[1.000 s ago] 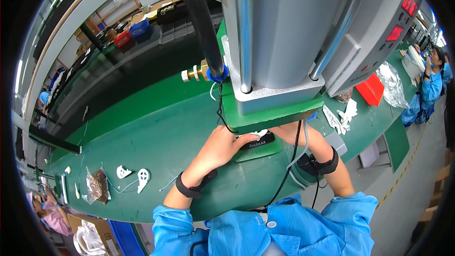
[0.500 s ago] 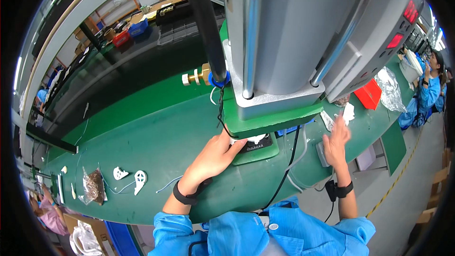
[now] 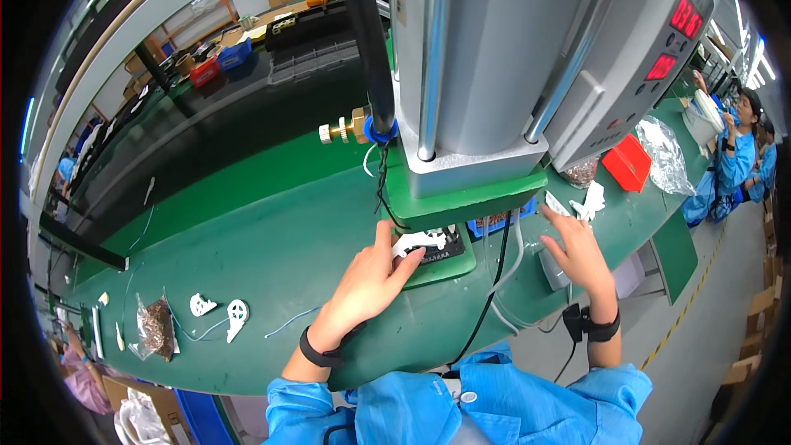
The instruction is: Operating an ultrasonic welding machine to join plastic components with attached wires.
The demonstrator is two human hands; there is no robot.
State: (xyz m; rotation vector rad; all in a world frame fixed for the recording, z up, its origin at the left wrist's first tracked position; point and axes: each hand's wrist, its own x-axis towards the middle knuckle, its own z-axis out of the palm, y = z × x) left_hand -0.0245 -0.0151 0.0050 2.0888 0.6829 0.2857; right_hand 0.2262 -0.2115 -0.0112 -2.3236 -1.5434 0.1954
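Observation:
Under the green head plate of a bench press (image 3: 461,206) lies a black fixture (image 3: 449,249) on a green base. A white plastic part (image 3: 422,241) sits over the fixture, tilted a little. My left hand (image 3: 362,280) pinches that part's left end between thumb and index finger. To the right, my right hand (image 3: 583,259) holds nothing; its fingers are apart and point left toward the press. Beneath it, partly covered, is a small grey box (image 3: 552,269) on the bench.
Black and grey cables (image 3: 494,297) run over the bench right of the fixture. Behind them stand a blue tray (image 3: 527,213) of small parts and a red bin (image 3: 628,163). On the left lie white wheel-like parts (image 3: 237,313) and a bag of small pieces (image 3: 156,328). Co-workers sit far right.
More of the white plastic part shows at the fixture, in my left hand's fingers. My right hand's fingers have swung left toward the press. The whole view has shifted slightly.

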